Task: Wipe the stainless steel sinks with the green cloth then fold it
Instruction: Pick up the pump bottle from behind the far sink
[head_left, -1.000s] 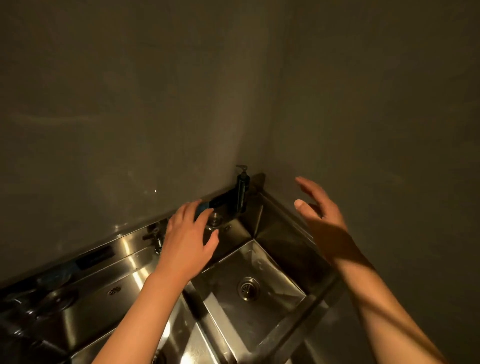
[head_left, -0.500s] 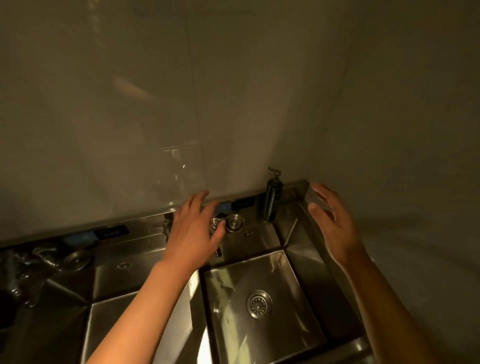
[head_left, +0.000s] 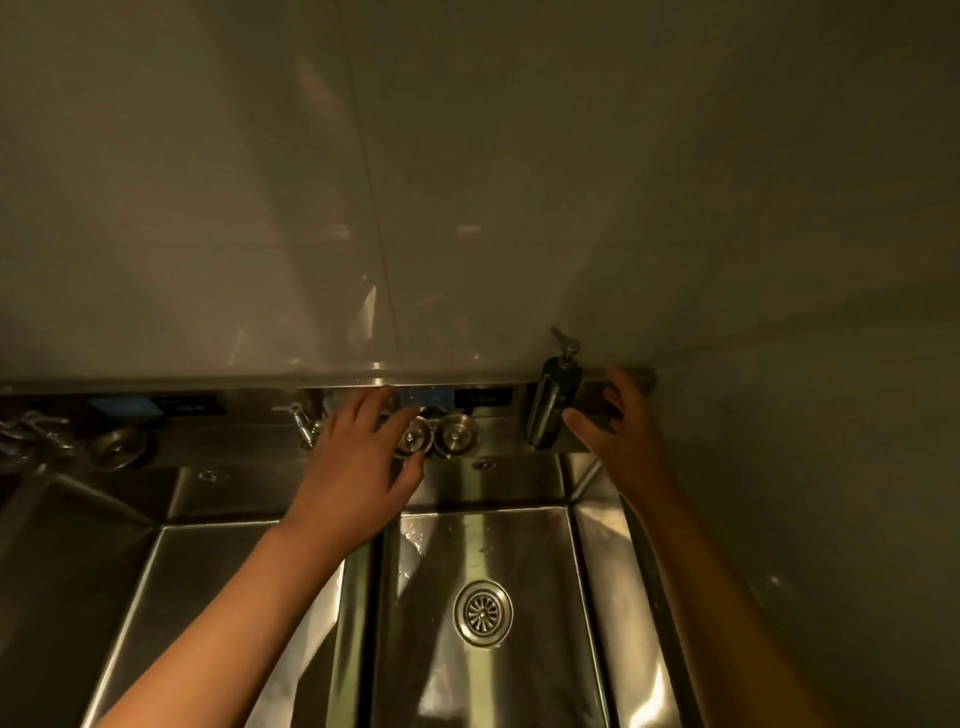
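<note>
both hands are bare and hold nothing. the left hand (head_left: 358, 457) reaches past the divider between the two sinks (head_left: 524, 540) to the back ledge (head_left: 239, 441), fingers straight and spread. its tips are just short of what i take for the green cloth (head_left: 422, 398), a blue-green patch tucked against the wall behind two round plugs (head_left: 456, 434). in this dim light i can't be sure of it. the right hand (head_left: 626, 441) hovers loose and open at the back right corner, thumb just beside the soap bottle (head_left: 551, 405). if that is the cloth, it should be light, limp and maybe damp. i'd pinch a free edge or bunch it in the palm, then lift it clear so it doesn't drag the loose plugs off the ledge.
</note>
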